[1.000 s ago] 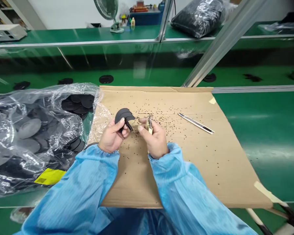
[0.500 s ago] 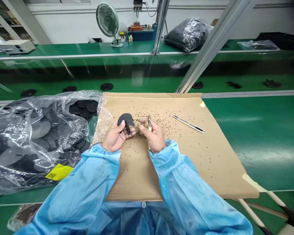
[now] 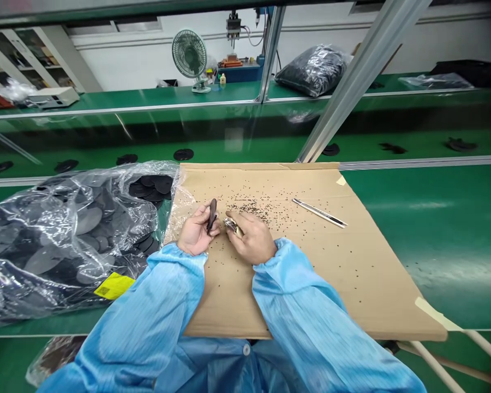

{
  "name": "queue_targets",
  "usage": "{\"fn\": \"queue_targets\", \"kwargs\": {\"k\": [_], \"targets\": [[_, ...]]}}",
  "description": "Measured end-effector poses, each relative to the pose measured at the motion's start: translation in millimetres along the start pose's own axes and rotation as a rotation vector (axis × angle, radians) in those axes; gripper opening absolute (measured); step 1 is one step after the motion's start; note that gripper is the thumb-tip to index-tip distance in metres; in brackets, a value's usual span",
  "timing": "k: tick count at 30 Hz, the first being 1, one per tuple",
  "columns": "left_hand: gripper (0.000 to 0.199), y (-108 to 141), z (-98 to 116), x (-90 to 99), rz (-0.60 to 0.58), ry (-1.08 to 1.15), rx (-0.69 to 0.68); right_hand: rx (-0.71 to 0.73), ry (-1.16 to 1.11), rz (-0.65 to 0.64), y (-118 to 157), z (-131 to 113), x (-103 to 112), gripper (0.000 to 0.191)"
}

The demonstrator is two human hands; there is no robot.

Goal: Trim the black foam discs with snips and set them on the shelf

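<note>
Black disc (image 3: 213, 210), seen nearly edge-on, pinched between thumb and fingers of the left hand (image 3: 197, 231); at about its 4 o'clock the right hand (image 3: 252, 240) grasps a metal-tipped tool (image 3: 231, 225), not touching the disc. Dark specks (image 3: 251, 208) litter the cardboard (image 3: 347, 314) chiefly toward 1–2 o'clock; a slim cutter (image 3: 319, 213) lies near 3, a clear bag (image 3: 8, 297) of discs at 9. Should the thin disc twist in its pinch, the tool could nick it or a fingertip.

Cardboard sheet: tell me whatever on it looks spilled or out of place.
Small black specks are strewn over the cardboard sheet, densest just beyond the right hand; with no order to them, they look like spilled scraps. The slim knife-like tool lies at a slant, perhaps just set down.
</note>
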State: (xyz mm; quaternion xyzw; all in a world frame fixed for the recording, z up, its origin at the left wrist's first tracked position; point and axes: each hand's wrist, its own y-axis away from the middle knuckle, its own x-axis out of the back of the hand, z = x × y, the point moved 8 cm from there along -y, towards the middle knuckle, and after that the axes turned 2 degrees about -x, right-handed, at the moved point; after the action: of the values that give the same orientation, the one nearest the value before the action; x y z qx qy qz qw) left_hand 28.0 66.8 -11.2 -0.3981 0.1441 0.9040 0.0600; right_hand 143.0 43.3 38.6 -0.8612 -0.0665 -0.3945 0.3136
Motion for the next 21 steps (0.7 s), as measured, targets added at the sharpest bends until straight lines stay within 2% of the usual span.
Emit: {"fn": "queue_targets", "kwargs": {"k": [5, 13, 21], "targets": [[0.033, 1, -4, 0.0, -0.067, -0.033, 0.027, 0.024, 0.153, -0.104, 0, -2, -9, 0.037], [0.032, 2, -5, -4.1, -0.123, -0.092, 0.029, -0.054, 0.182, -0.242, 1, 0, -13, 0.032], [0.032, 3, -4, -1.8, -0.071, -0.181, 0.035, -0.054, 0.235, -0.361, 1, 0, -16, 0.031]]}}
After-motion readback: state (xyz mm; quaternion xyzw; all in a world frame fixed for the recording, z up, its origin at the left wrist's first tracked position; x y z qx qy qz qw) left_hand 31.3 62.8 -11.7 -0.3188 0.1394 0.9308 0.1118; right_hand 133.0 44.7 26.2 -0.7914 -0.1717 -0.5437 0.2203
